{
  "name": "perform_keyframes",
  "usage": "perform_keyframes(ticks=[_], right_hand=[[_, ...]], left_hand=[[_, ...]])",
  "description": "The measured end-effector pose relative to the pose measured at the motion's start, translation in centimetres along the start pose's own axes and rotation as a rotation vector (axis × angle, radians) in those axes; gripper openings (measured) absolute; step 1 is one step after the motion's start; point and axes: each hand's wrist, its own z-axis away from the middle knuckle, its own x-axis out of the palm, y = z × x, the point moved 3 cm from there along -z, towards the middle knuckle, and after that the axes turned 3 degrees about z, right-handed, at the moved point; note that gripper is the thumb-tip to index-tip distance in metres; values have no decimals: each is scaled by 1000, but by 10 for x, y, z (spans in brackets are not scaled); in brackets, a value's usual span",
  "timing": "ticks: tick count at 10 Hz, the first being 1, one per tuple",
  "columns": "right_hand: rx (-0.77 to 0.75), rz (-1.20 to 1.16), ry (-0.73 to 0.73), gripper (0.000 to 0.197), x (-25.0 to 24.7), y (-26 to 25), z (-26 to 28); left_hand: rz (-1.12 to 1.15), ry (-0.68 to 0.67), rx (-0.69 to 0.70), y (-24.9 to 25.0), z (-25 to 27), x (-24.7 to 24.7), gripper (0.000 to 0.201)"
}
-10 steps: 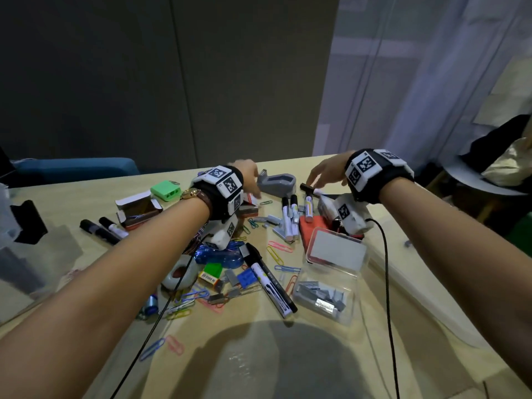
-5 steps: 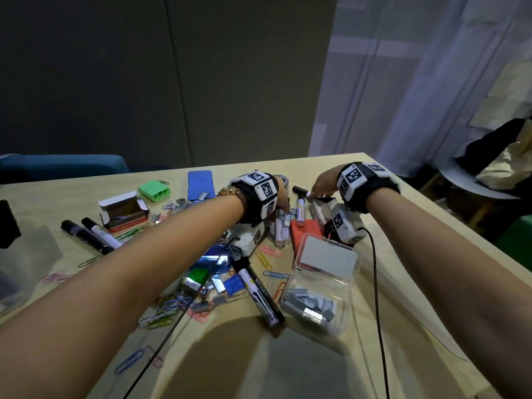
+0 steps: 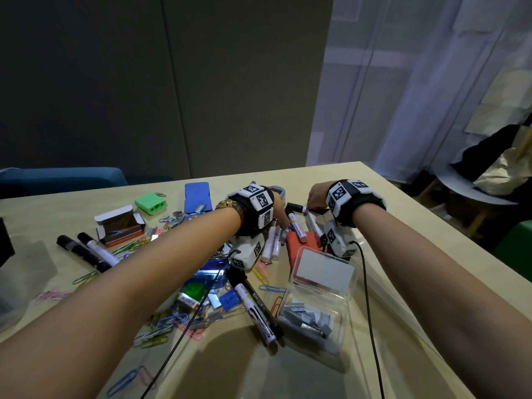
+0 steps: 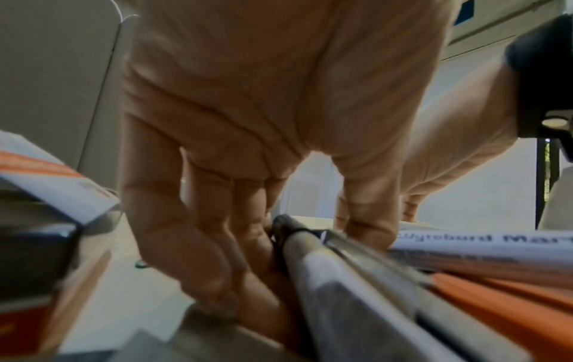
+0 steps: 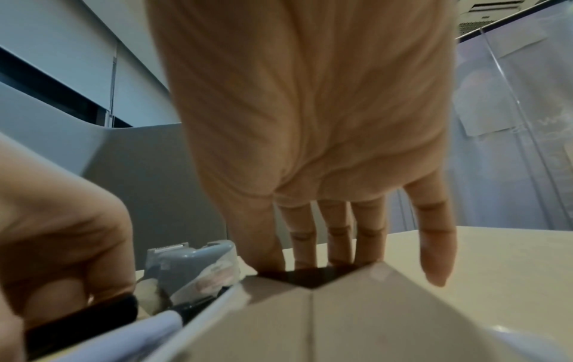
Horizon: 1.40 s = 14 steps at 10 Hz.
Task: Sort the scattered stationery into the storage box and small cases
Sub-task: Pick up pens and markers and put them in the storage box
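Gathering markers is the step in hand. At the bench's (image 3: pixel 331 180) far middle, the left hand (image 3: pixel 277 210) has fingers (image 4: pixel 214 247) curled on whiteboard markers (image 3: pixel 296 226); the right hand (image 3: pixel 316 195) pinches a black-capped marker (image 3: pixel 296 208). Next, probably: lift them into a storage box.

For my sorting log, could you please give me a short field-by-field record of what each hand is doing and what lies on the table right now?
left hand: fingers curled down among the white whiteboard markers; grip not certain
right hand: fingertips on the far end of a white marker with black cap
clear plastic case: lid open, grey staple strips inside
orange flat box: beneath one marker, between the wrists
green three-hole sharpener: far left on the beige table
blue eraser pad: beside it
coloured paper clips: scattered, unsorted
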Motion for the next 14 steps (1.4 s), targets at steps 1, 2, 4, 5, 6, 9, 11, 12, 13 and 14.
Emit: perform_keyframes(ticks=[1, 2, 4, 5, 6, 9, 11, 12, 13, 14], right_hand=[[34, -6, 44, 35, -4, -8, 24], [60, 63, 53, 15, -2, 8, -11], [78, -1, 77, 27, 4, 16, -54], [-32, -28, 39, 20, -10, -10, 36], [-47, 35, 45, 27, -14, -13, -7], [-133, 48, 174, 16, -24, -54, 70], [-325, 28, 449, 15, -57, -68, 82], [-306, 76, 413, 25, -59, -74, 93], [-168, 243, 225, 49, -40, -73, 69], [-90, 219, 136, 58, -18, -60, -2]], left_hand=[[-93, 33, 6, -2, 4, -3, 41], [-71, 12, 15, -1, 7, -8, 38], [69, 51, 21, -7, 18, -25, 20], [322, -30, 42, -15, 20, -29, 18], [533, -32, 112, -22, 27, -36, 11], [949, 263, 211, -40, 46, -54, 12], [979, 539, 264, -55, 48, -61, 12], [926, 647, 344, -62, 53, -67, 17], [902, 675, 402, -66, 64, -72, 14], [955, 652, 409, -70, 76, -75, 13]])
